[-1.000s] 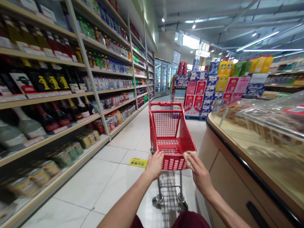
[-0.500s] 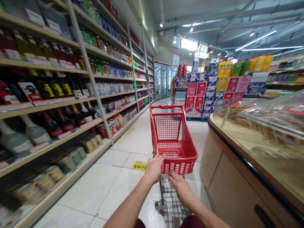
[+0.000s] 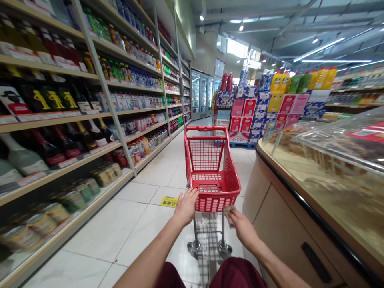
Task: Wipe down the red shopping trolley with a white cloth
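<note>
A red plastic shopping cart (image 3: 214, 203) on a metal frame with caster wheels stands in front of my knees, its mesh floor showing. My left hand (image 3: 186, 206) is closed over the left corner of its near rim, fingers bent on the edge. Beside the right near corner, my right hand (image 3: 243, 228) pinches a crumpled, brownish-grey cloth (image 3: 230, 216) between thumb and fingers. The cloth is close to the basket's lower right edge; whether it touches is unclear.
Drink shelves (image 3: 120, 112) run along the left. On the right, a curved counter (image 3: 264, 196) carries clear-covered food. Stacked drink cartons (image 3: 244, 116) stand ahead, fridges (image 3: 201, 94) farther back. A yellow sign (image 3: 168, 201) lies on the tiled floor (image 3: 129, 228).
My right hand has moved right, away from below the cart's near edge, and the cloth now shows in it. My left hand stays on the rim. The view has shifted slightly.
</note>
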A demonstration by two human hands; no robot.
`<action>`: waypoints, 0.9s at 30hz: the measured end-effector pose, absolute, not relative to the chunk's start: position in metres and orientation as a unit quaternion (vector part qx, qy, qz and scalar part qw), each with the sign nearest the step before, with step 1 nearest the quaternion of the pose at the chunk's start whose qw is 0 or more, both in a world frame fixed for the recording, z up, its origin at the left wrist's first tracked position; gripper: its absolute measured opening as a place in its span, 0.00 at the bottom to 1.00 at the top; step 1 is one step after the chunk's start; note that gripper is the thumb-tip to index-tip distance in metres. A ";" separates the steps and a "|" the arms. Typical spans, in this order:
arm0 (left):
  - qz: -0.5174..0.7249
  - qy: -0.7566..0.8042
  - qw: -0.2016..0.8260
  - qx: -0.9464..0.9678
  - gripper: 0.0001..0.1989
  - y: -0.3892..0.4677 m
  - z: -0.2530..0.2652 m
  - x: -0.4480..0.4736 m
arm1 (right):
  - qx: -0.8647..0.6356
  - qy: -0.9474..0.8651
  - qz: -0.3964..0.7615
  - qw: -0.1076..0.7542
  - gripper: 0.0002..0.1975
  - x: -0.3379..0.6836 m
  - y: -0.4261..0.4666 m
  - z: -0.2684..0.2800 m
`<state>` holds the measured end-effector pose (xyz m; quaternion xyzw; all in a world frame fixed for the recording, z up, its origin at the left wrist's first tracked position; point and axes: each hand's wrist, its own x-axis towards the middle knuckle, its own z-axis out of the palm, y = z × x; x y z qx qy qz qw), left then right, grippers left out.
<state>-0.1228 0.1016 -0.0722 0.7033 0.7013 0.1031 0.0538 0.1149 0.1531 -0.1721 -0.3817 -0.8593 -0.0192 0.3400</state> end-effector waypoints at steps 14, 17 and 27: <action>0.109 0.693 0.034 0.712 0.27 0.097 -0.079 -0.123 | -0.415 -0.804 -0.013 0.426 0.21 0.128 0.156 -0.146; 0.117 0.695 0.029 0.709 0.28 0.096 -0.081 -0.122 | -0.428 -0.769 -0.058 0.472 0.20 0.119 0.170 -0.115; 0.101 0.700 0.006 0.707 0.29 0.089 -0.084 -0.125 | -0.327 -0.870 -0.099 0.356 0.17 0.049 0.171 -0.132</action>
